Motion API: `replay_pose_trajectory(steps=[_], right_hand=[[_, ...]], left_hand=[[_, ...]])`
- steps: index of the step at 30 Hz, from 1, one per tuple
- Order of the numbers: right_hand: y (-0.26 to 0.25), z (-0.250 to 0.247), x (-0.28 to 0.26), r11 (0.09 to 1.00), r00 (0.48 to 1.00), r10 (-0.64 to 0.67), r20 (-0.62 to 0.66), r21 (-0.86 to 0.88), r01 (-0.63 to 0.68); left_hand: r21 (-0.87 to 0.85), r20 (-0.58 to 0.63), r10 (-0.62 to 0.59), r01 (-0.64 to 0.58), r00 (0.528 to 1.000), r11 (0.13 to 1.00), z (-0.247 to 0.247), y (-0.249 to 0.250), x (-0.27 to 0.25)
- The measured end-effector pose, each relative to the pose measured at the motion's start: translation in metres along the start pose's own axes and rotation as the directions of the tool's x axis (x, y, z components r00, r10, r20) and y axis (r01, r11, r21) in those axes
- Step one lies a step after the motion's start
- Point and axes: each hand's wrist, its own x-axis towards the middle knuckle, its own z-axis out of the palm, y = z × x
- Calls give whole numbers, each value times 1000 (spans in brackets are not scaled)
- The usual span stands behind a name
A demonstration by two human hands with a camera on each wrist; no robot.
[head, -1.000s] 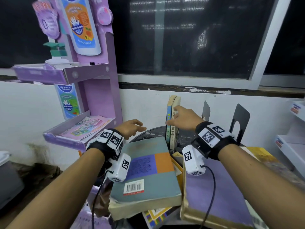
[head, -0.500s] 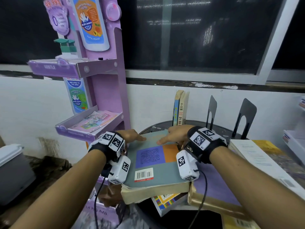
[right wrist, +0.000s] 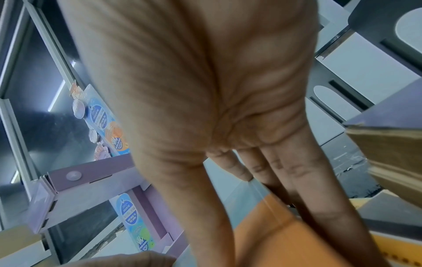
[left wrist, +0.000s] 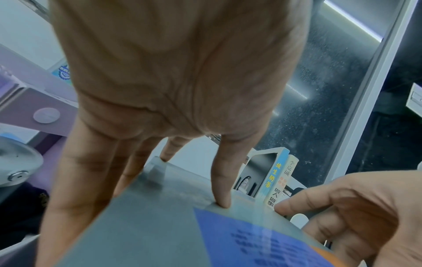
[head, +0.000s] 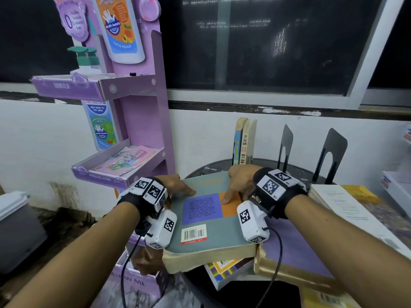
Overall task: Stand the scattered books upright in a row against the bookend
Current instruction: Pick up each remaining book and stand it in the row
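A thick grey book (head: 200,236) with a purple and orange block and a barcode lies flat on top of a pile. My left hand (head: 178,185) grips its far left edge, thumb (left wrist: 222,196) on the cover and fingers down the side. My right hand (head: 236,185) grips the far right edge, thumb on the orange patch (right wrist: 274,234). Behind them two thin books (head: 243,143) stand upright on the round table. To their right stand two black bookends (head: 286,143) (head: 332,150), with nothing between them. The left wrist view shows another bookend (left wrist: 258,169) left of the upright books.
Under the grey book lie a purple book (head: 295,252) and a colourful one (head: 224,270). An open white book (head: 340,201) lies to the right. A purple display stand (head: 142,121) rises close on the left, with a grey bin (head: 15,230) beyond it.
My right hand left the upright books and came down onto the grey book's right edge. My left hand closed on the left edge. The upright books stayed standing.
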Motion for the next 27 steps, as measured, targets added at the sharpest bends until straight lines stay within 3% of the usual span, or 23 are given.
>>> replay_pose_trajectory(steps=[5,11,20,27], right_hand=[[0,0,-5,1000,999,11,-45,24,-10],[0,1,-7,996,994,13,-113,85,-4],[-5,5,-12,986,965,27,-261,163,16],[2,-1,-17,934,881,22,-473,325,151]], left_hand=[[68,-31,19,-17,999,998,-2,1,-1],[7,-38,39,-38,999,999,-5,3,-7],[-50,-210,66,-78,975,996,-22,5,-20],[-258,-384,80,-191,920,947,-42,12,-27]])
